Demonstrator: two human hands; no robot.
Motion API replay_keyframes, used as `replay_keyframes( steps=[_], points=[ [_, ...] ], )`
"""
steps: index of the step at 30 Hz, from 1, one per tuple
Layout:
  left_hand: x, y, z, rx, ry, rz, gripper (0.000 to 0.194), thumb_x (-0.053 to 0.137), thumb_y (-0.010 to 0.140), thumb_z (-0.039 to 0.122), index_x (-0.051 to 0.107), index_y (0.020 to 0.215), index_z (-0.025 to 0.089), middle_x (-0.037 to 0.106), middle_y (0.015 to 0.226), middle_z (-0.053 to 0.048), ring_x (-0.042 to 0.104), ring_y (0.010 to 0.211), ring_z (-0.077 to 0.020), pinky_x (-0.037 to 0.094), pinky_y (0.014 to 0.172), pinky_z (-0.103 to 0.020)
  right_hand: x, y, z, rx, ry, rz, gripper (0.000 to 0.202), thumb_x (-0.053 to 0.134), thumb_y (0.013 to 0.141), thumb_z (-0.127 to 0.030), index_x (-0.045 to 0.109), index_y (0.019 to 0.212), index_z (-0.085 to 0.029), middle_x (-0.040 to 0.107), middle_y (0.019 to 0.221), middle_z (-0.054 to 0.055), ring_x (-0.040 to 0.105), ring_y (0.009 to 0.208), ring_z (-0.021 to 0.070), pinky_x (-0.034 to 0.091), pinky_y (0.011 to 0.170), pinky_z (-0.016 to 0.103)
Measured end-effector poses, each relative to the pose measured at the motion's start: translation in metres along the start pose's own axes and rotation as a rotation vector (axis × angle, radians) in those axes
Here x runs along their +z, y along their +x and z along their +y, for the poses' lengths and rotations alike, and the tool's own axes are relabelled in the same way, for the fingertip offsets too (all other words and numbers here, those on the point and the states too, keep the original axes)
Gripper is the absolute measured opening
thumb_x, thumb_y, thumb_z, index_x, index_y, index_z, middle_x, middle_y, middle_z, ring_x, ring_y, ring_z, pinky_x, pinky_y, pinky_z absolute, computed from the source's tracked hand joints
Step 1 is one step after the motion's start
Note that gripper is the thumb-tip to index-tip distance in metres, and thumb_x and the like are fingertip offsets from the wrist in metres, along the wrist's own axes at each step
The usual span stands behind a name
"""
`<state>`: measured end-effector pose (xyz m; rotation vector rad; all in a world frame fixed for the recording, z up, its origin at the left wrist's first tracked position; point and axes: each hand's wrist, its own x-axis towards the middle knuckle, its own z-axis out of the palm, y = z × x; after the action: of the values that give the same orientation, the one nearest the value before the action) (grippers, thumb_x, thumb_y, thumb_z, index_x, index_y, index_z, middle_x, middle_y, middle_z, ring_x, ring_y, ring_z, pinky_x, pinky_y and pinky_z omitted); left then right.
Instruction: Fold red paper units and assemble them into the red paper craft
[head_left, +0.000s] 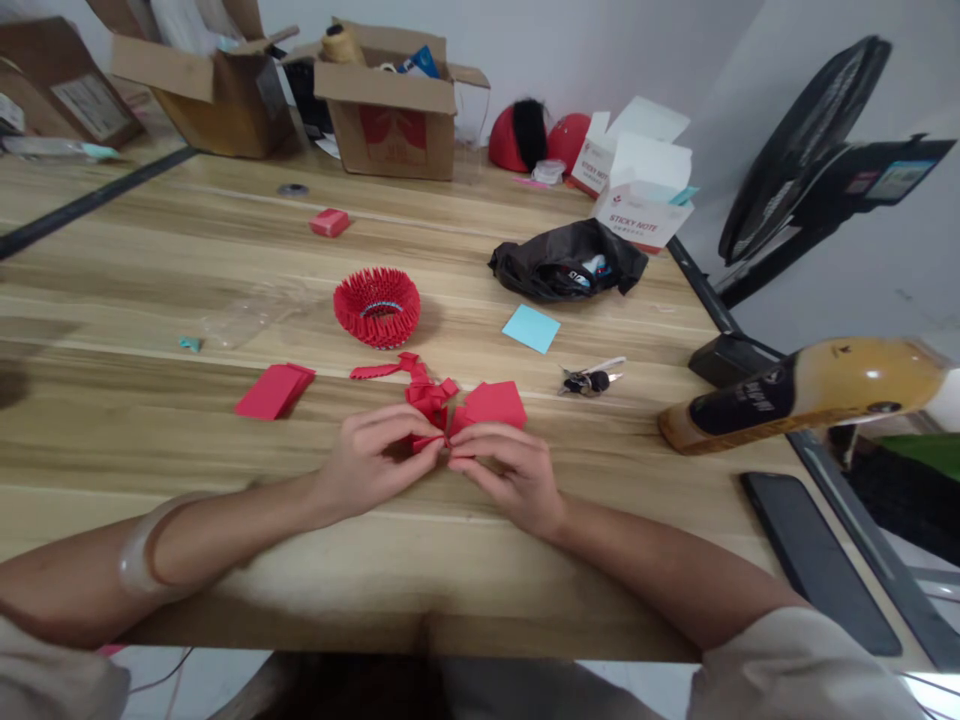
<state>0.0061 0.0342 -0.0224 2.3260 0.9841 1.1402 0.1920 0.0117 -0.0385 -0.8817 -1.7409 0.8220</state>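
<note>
Near the table's front, my left hand (375, 458) and my right hand (514, 470) meet fingertip to fingertip, both pinching one small red paper piece (429, 440). Just beyond them lies a loose heap of folded red pieces (426, 392), with a short strip of them reaching left. Red paper sheets (496, 403) rest behind my right fingers. To the left is a stack of red paper (274, 391). A round red bowl shape (377, 308) built of many folded pieces stands behind the heap.
A blue sheet (531, 328), keys (589, 379) and a black bag (570, 262) lie to the right. A bottle (802, 395) and a phone (819, 560) are at the right edge. Cardboard boxes (390, 120) stand at the back, a fan (806, 150) back right.
</note>
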Motion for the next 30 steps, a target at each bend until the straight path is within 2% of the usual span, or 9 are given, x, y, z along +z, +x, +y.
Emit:
replay_keyframes(
  steps=[4,7,9,12,14,18,23,30],
  points=[
    [-0.001,0.0,0.0,0.024,0.001,-0.001,0.008,0.06,0.08,0.019,0.062,0.072,0.018,0.068,0.069,-0.002,0.063,0.063,-0.0123,0.051,0.059,-0.022,-0.001,-0.001,0.001,-0.004,0.058,-0.056,0.012,0.062,0.081,-0.027,0.072,0.086,-0.023,0.071,0.093,0.007,0.067,0.087,0.0181,0.053,0.082,0.032],
    [-0.001,0.0,0.001,0.021,-0.029,-0.01,0.014,0.058,0.081,0.018,0.058,0.067,0.018,0.066,0.067,-0.002,0.062,0.062,-0.0125,0.051,0.058,-0.022,0.001,-0.001,0.001,0.038,0.103,-0.066,0.015,0.058,0.084,-0.026,0.073,0.085,-0.023,0.07,0.093,0.007,0.066,0.088,0.0178,0.053,0.084,0.031],
    [-0.001,-0.001,0.001,0.039,-0.036,-0.007,0.014,0.059,0.08,0.017,0.057,0.066,0.017,0.065,0.067,-0.003,0.062,0.062,-0.0128,0.051,0.058,-0.023,0.004,-0.001,0.003,0.118,0.162,-0.048,0.011,0.062,0.081,-0.026,0.072,0.084,-0.022,0.071,0.089,0.006,0.066,0.083,0.017,0.053,0.08,0.03],
    [0.0,-0.002,0.0,0.106,-0.018,0.003,0.01,0.061,0.079,0.015,0.059,0.069,0.017,0.065,0.069,-0.003,0.062,0.062,-0.0124,0.05,0.056,-0.021,0.008,-0.003,0.008,0.277,0.312,-0.064,0.019,0.067,0.076,-0.029,0.069,0.093,-0.021,0.07,0.077,0.004,0.066,0.071,0.0148,0.054,0.07,0.027],
    [0.0,-0.002,0.0,0.13,-0.003,0.005,0.006,0.063,0.078,0.015,0.061,0.073,0.018,0.066,0.069,-0.002,0.062,0.061,-0.0115,0.05,0.055,-0.02,0.01,-0.002,0.01,0.327,0.362,-0.066,0.019,0.07,0.073,-0.03,0.069,0.089,-0.02,0.07,0.076,0.003,0.065,0.069,0.0144,0.054,0.069,0.027],
    [-0.001,0.0,0.003,0.089,0.022,0.022,0.001,0.064,0.078,0.018,0.063,0.078,0.018,0.069,0.069,-0.001,0.064,0.06,-0.0115,0.051,0.056,-0.02,0.009,0.001,0.009,0.355,0.416,0.008,0.014,0.073,0.068,-0.029,0.068,0.078,-0.02,0.07,0.078,0.003,0.065,0.071,0.015,0.053,0.069,0.028],
    [-0.003,0.001,0.005,0.061,-0.028,0.014,0.01,0.06,0.079,0.014,0.066,0.086,0.017,0.073,0.082,-0.005,0.068,0.071,-0.0132,0.055,0.066,-0.021,0.005,0.005,0.006,0.388,0.415,0.101,0.011,0.072,0.068,-0.025,0.066,0.075,-0.019,0.068,0.072,0.002,0.064,0.065,0.0139,0.052,0.066,0.027],
    [-0.001,0.002,0.006,-0.003,-0.039,0.019,0.003,0.065,0.078,0.02,0.068,0.08,0.019,0.073,0.075,-0.001,0.068,0.064,-0.012,0.055,0.064,-0.02,0.005,0.004,0.009,0.332,0.377,0.12,0.013,0.074,0.067,-0.026,0.064,0.071,-0.019,0.067,0.071,0.002,0.062,0.065,0.0133,0.051,0.063,0.025]
  ],
)
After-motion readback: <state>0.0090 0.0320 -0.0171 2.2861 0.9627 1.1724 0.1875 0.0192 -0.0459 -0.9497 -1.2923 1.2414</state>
